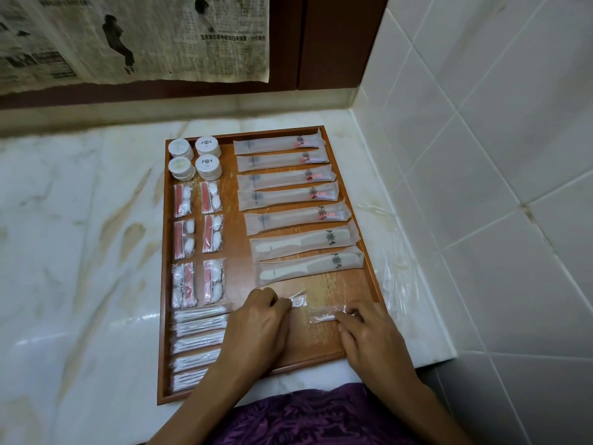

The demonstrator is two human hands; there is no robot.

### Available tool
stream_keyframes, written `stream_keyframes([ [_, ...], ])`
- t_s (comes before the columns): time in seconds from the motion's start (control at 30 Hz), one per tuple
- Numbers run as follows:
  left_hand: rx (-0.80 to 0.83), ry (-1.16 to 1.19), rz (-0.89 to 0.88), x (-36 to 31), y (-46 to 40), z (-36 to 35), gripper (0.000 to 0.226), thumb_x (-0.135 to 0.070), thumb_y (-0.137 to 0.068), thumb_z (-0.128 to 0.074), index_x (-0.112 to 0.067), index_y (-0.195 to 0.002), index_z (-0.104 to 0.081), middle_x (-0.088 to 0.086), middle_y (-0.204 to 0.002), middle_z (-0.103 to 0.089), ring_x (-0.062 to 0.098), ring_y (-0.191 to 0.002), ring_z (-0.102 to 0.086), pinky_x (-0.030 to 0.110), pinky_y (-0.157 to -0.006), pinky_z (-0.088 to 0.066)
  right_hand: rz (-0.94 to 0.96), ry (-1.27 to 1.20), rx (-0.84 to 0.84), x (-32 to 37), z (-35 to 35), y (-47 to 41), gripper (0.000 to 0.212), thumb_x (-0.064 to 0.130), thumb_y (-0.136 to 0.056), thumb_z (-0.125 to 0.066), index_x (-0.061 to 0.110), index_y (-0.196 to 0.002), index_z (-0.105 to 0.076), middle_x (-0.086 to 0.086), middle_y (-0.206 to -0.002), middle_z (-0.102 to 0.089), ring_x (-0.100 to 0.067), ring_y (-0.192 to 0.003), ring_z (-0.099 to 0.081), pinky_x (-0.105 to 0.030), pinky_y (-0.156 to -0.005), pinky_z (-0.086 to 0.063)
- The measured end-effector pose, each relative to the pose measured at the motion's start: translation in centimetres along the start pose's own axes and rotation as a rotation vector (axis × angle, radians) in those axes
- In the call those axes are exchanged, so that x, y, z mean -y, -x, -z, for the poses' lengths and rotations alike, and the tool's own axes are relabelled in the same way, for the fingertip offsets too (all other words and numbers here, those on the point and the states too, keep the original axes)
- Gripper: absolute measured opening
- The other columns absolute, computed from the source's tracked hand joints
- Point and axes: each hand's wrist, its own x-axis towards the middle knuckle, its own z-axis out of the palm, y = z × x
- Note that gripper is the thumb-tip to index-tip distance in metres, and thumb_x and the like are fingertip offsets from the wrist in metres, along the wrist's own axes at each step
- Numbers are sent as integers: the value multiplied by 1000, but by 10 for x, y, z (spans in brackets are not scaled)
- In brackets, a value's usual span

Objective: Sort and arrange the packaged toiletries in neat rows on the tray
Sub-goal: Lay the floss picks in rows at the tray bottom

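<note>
**Both hands on a clear packet**

Cotton swab packs (199, 343) fill your tray's (162, 284) near left corner. Your left hand (256, 329) pinches one end of a clear packet (316, 311) on the tray; your right hand (369, 335) pinches the other end. Comb sleeves (308, 255) lie just beyond.

A hotel-style bathroom: a glossy white marble vanity counter (80, 236) meets pale square wall tiles (481, 139), and a brown wooden tray (164, 284) holds rows of wrapped guest toiletries (282, 162).
</note>
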Motion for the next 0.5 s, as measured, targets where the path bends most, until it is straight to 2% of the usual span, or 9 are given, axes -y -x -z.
stream_keyframes([
  [0.1,6,-9,0,-2,2,1,8,-21,-79,-67,-20,-87,-68,-1,-80,-56,21,-79,-56,32,-39,-43,3,40,47,-1,0,5,30,18,-78,-75,24,-107,-70,-3,-108,-61,-19,-91,-57,-30,-56,-54],
  [0.17,8,-22,-1,-3,3,2,9,-22,-78,-68,-19,-86,-67,-1,-79,-55,21,-77,-55,31,-39,-41,2,81,44,0,0,5,26,25,-82,-70,25,-108,-68,-5,-111,-59,-21,-94,-58,-31,-61,-55],
  [0.23,3,-41,-5,-5,4,3,8,-23,-78,-68,-18,-85,-66,-1,-79,-54,21,-76,-54,31,-39,-38,-9,126,48,3,0,2,27,34,-88,-55,24,-110,-67,-8,-118,-57,-23,-99,-57,-35,-73,-54],
  [0.33,-1,-63,-13,-7,4,3,9,-25,-78,-67,-18,-84,-65,0,-81,-53,21,-77,-52,30,-42,-37,-51,172,69,7,-3,-5,42,41,-90,-38,21,-115,-66,-10,-125,-55,-28,-111,-56,-44,-86,-50],
  [0.5,0,-81,-23,-9,3,2,13,-24,-77,-69,-16,-86,-65,2,-83,-53,22,-79,-52,27,-45,-36,-44,190,72,13,-1,-10,46,44,-89,-37,23,-125,-56,-12,-130,-52,-30,-118,-53,-46,-88,-48],
])
